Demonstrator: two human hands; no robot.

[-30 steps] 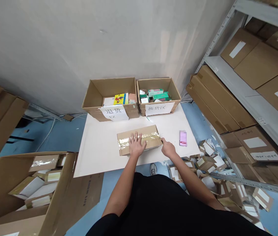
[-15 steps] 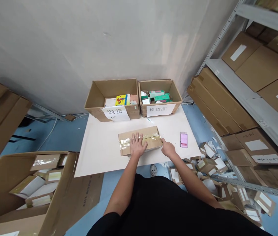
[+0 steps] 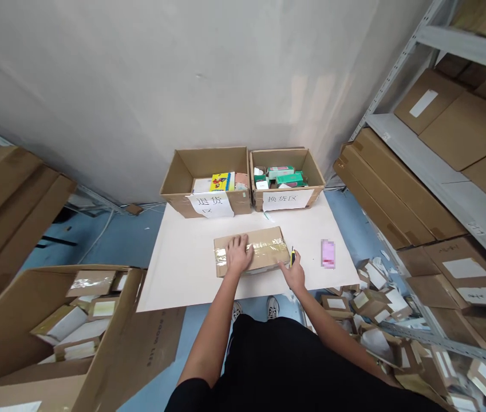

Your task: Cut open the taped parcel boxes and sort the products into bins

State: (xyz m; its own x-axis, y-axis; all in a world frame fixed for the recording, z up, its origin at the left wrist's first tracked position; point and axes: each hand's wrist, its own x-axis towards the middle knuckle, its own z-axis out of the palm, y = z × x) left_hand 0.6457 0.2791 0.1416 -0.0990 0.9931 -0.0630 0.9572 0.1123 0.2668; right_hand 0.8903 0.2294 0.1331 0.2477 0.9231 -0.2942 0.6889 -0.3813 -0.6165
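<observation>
A taped cardboard box [image 3: 264, 247] lies on the white table [image 3: 174, 257] in front of me. Clear shiny tape runs along its top. My left hand [image 3: 238, 254] rests on the left part of the box top, its fingers spread. At the box's right end, my right hand [image 3: 294, 274] grips a small yellow-and-black utility knife [image 3: 293, 257], which points away from me. My right thumb is close to the box's near right corner; whether it touches is unclear.
Behind the box stand two open cartons with paper signs, the left carton [image 3: 182, 200] and the right carton [image 3: 315, 194]. A phone [image 3: 328, 254] lies at the table's right. A large carton of parcels [image 3: 114, 326] stands lower left; shelving [image 3: 423, 143] and floor parcels [image 3: 371, 297] are right.
My right hand has turned and lifted at the box's right end, and the knife now shows. My left hand stays on the box. The whole view has shifted slightly.
</observation>
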